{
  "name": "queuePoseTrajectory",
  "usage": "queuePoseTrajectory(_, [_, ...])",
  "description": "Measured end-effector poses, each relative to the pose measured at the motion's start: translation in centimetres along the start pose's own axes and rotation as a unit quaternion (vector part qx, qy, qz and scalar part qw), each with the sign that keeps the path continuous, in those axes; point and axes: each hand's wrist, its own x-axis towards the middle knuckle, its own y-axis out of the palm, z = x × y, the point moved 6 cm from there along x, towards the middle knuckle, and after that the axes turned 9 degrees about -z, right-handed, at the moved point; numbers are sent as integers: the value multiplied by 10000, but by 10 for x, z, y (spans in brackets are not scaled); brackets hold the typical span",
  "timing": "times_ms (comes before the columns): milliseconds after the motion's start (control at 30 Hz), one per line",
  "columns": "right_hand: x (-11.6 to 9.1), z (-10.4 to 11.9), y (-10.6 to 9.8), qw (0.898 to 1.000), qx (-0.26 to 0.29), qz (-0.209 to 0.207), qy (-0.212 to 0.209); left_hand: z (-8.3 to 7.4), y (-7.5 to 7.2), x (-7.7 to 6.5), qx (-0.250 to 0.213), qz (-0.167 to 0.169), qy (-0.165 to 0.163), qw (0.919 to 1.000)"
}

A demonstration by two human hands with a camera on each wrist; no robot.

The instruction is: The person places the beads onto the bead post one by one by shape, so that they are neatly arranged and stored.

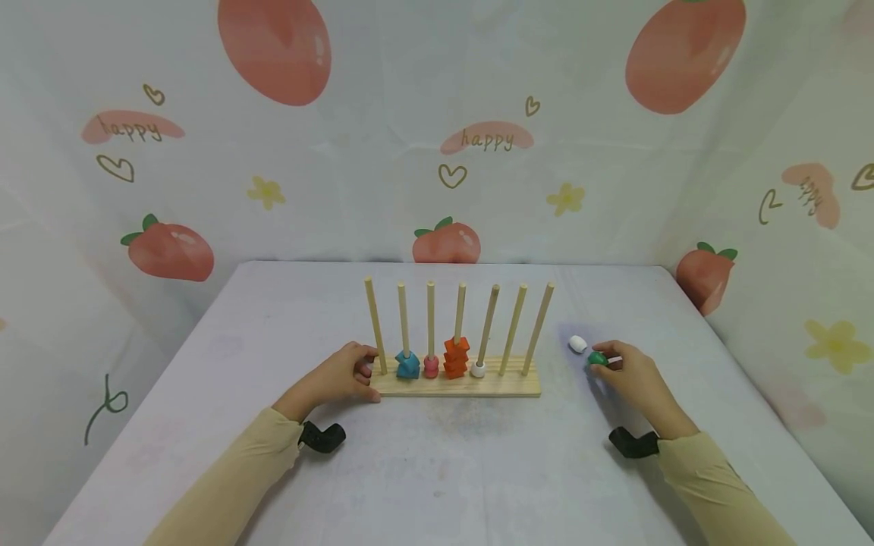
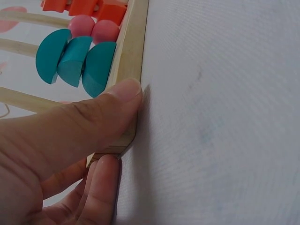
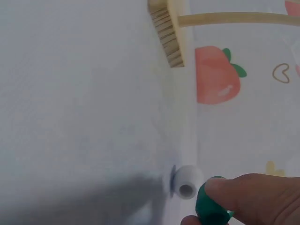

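A wooden peg rack with several upright pegs stands mid-table. My left hand grips its left end, the thumb on the front edge and fingers at the end face. Blue half-round beads, pink beads, orange beads and a white bead sit on separate pegs. Off to the right of the rack, my right hand pinches a green bead between thumb and fingers. Just beyond it a loose white bead lies on the table, its hole showing in the right wrist view.
The pale cloth-covered table meets a printed curtain at its back and sides. Bare pegs rise at the rack's right end and one at its left. Black wrist mounts sit at both cuffs.
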Motion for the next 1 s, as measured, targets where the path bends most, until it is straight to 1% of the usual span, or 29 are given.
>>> queuePoseTrajectory(267, [0, 20, -14, 9990, 262, -308, -169, -1, -1, -1, -22, 25, -50, 10000])
queuePoseTrajectory(467, [-1, 37, -19, 9978, 471, -395, -228, -2, -1, -1, -32, 43, -46, 10000])
queuePoseTrajectory(600, [-3, 53, -24, 9949, 713, -557, -440, -1, -2, -1, -24, 43, -21, 10000])
queuePoseTrajectory(833, [-9, 87, -35, 9840, 1151, -912, -1011, 0, -1, 0, -14, 85, -29, 10000])
queuePoseTrajectory(933, [-13, 102, -43, 9753, 1344, -1219, -1255, 1, -1, 0, -18, 87, -24, 10000])
queuePoseTrajectory(1000, [-17, 112, -50, 9657, 1574, -1480, -1443, 1, -1, 0, -18, 83, -23, 10000])
